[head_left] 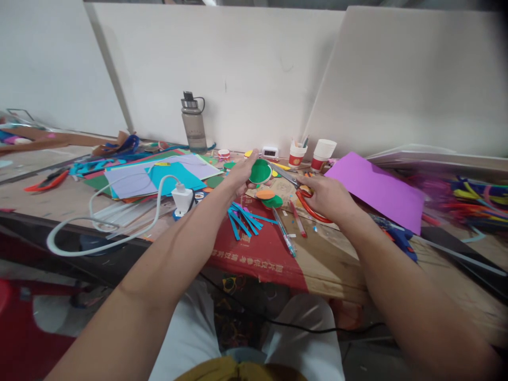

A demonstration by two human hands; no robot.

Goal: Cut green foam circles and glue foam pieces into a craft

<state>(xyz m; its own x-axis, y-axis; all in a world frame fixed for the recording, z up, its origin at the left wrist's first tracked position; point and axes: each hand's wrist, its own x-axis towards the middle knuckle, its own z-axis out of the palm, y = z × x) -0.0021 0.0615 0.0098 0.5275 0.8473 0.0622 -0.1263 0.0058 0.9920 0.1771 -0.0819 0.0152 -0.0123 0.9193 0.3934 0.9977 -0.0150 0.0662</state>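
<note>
Between the thumb and fingers of my left hand (245,174) is a round green paper disc (261,171) with a pale rim. My right hand (325,194) grips orange-handled scissors (304,198), whose blades point left toward the disc's edge. Whether the blades touch the paper I cannot tell. Just below the disc lie an orange paper oval (265,194) and a green paper oval (273,201). Thin blue paper strips (243,219) are bunched on the red board under my hands. A clear pen (284,233) and a red pen (297,218) lie nearer to me.
Coloured paper sheets (170,177) and a white charger with cable (182,200) lie left. A water bottle (194,124) stands at the back. Paper cups (297,154), a purple sheet (377,188) and a blue glue gun (399,238) are right. The table's front edge (257,278) is near my knees.
</note>
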